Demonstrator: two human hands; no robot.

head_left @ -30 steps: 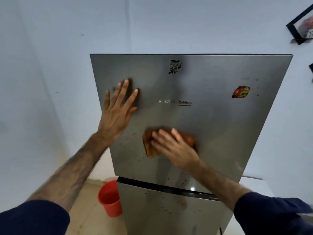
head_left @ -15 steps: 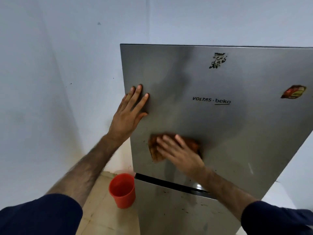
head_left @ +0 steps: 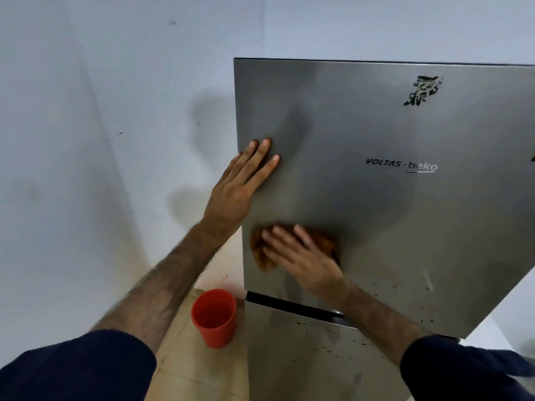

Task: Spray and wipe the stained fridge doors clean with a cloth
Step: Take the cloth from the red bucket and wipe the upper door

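A: Starting at the left, the wall (head_left: 86,169) is running pale and bare down to the floor (head_left: 185,366), and a red cup (head_left: 214,316) is standing there, below and left of both hands, just beside the fridge's bottom corner.

B: And the left hand (head_left: 234,192) is lying flat on the upper door (head_left: 376,215), fingers (head_left: 262,153) straight and close together, palm at the door's left edge. It is gripping nothing, simply pressing on the steel.

A: Below it and a touch to the right, the right hand (head_left: 301,256) is spreading over the cloth (head_left: 260,256). Fingers are extended, not curled, pinning the cloth flat to the door. The hand is blurring a little.

B: So the cloth is sitting under that right palm, low on the upper door near its left side, brown edges peeking out left of and above the fingers.

A: Just below the cloth, dark specks (head_left: 279,273) are dotting the steel. Under the right wrist the gap (head_left: 289,306) between doors is showing, and more spots are scattering across the lower door (head_left: 304,357).

B: Right of the hands, the logo (head_left: 401,166) is reading VOLTAS beko, and up above it a black smudge (head_left: 422,91) is marking the door. Both navy sleeves (head_left: 72,369) are framing the bottom.
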